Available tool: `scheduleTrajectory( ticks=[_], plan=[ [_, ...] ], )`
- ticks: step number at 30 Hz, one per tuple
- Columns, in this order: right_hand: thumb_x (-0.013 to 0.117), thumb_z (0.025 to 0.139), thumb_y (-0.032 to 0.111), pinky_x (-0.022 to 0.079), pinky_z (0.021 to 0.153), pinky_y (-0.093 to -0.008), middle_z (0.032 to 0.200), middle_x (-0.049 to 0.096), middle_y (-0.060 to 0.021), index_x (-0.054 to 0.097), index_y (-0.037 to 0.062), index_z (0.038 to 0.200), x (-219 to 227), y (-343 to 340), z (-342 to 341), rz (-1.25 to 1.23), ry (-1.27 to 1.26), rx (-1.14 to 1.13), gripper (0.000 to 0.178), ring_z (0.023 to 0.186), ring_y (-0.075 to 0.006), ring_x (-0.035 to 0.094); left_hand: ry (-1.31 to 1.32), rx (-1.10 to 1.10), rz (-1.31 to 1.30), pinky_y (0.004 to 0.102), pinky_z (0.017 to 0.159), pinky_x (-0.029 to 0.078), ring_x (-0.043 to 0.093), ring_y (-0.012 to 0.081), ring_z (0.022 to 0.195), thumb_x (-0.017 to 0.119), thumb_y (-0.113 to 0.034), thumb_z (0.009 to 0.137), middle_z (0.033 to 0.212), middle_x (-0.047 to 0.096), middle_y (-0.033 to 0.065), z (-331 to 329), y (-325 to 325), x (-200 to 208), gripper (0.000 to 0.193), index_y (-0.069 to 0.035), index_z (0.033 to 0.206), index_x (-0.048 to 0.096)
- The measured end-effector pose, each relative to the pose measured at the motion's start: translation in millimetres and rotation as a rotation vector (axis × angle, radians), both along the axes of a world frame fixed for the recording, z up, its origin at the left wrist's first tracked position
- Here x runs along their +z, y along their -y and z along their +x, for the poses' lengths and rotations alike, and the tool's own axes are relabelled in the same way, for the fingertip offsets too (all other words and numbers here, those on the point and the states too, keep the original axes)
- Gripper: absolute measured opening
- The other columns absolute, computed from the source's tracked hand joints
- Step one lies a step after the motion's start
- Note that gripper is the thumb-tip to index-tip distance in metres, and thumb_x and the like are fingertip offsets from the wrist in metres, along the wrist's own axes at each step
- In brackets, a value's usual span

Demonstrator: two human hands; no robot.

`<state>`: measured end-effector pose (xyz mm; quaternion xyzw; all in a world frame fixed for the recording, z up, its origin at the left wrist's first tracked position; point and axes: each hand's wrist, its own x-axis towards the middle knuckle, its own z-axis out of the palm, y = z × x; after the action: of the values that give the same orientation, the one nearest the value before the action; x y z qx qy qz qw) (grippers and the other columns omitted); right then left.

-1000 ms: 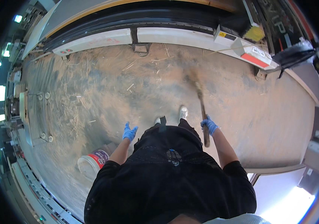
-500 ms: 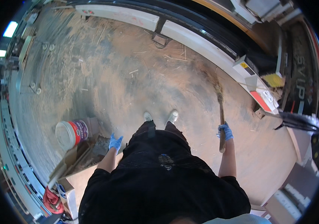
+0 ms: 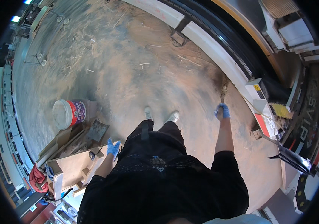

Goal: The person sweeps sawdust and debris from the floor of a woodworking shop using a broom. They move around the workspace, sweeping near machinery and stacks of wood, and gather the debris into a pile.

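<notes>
Gripped in my right hand (image 3: 222, 111), which wears a blue glove, is a broom (image 3: 224, 89) with a short wooden handle. Its straw-coloured bristles point away from me toward the base of the long white machine side. The bristle ends blur into the dusty floor. My left hand (image 3: 113, 148), also in a blue glove, hangs with fingers apart and holds nothing. It is nearest to a wooden box (image 3: 71, 168) at my left, though I cannot tell whether they touch. Sawdust and thin wood strips (image 3: 144, 64) lie scattered over the floor (image 3: 129, 86).
A white bucket (image 3: 63, 114) with a red and purple label stands beyond the box, beside a dustpan-like flat piece (image 3: 97, 130). The long white machine rail (image 3: 219, 56) runs along the far right. A red cloth (image 3: 38, 177) hangs at the lower left.
My right hand has moved forward with the broom, closer to the machine. My view has turned slightly, and more of the wooden box shows at the left. The left hand stays open.
</notes>
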<state>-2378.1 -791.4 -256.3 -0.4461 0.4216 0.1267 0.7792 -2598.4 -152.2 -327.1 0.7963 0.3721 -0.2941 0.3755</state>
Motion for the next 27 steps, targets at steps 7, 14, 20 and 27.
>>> scheduleTrajectory(
  ticks=[7, 14, 20, 27],
  plan=[
    [0.058, 0.068, 0.011, 0.043, 0.047, -0.0314, 0.058, 0.052, -0.0073, 0.05, 0.0079, 0.076, -65, -113, 79, -0.264, -0.075, 0.164, 0.011, 0.05, -0.0193, 0.051, -0.069, 0.018, 0.071, 0.0374, 0.088, 0.04, 0.052, 0.0295, 0.103, 0.065, -0.032, 0.075, 0.118, 0.049, 0.0197, 1, 15, 17, 0.074, -0.011, 0.135, 0.025],
    [0.056, 0.067, 0.007, 0.043, 0.042, -0.0316, 0.063, 0.054, -0.0087, 0.038, 0.0098, 0.119, -55, -138, 86, -0.4, -0.035, 0.712, 0.055, 0.048, -0.0185, 0.051, -0.044, 0.097, -0.01, 0.0374, 0.095, 0.034, 0.043, 0.0319, 0.116, 0.064, -0.034, 0.076, 0.132, 0.037, 0.0181, 8, -9, -12, 0.075, -0.012, 0.135, 0.023],
    [0.059, 0.068, 0.009, 0.044, 0.04, -0.0324, 0.063, 0.054, -0.0084, 0.022, 0.0134, 0.137, 30, -152, 5, -0.302, -0.131, 0.62, 0.078, 0.044, -0.0171, 0.05, -0.012, 0.149, -0.079, 0.039, 0.096, 0.034, 0.04, 0.0344, 0.118, 0.066, -0.037, 0.073, 0.131, 0.036, 0.0208, 11, -36, -88, 0.08, -0.012, 0.135, 0.024],
    [0.055, 0.075, 0.011, 0.048, 0.047, -0.0332, 0.061, 0.055, -0.005, 0.056, 0.0071, 0.088, 32, -219, -60, 0.451, -0.15, -0.109, 0.013, 0.044, -0.0164, 0.052, 0.0, 0.031, -0.075, 0.0401, 0.095, 0.035, 0.042, 0.0351, 0.116, 0.066, -0.038, 0.072, 0.128, 0.039, 0.0225, 45, -60, -93, 0.079, -0.012, 0.134, 0.025]
  ],
)
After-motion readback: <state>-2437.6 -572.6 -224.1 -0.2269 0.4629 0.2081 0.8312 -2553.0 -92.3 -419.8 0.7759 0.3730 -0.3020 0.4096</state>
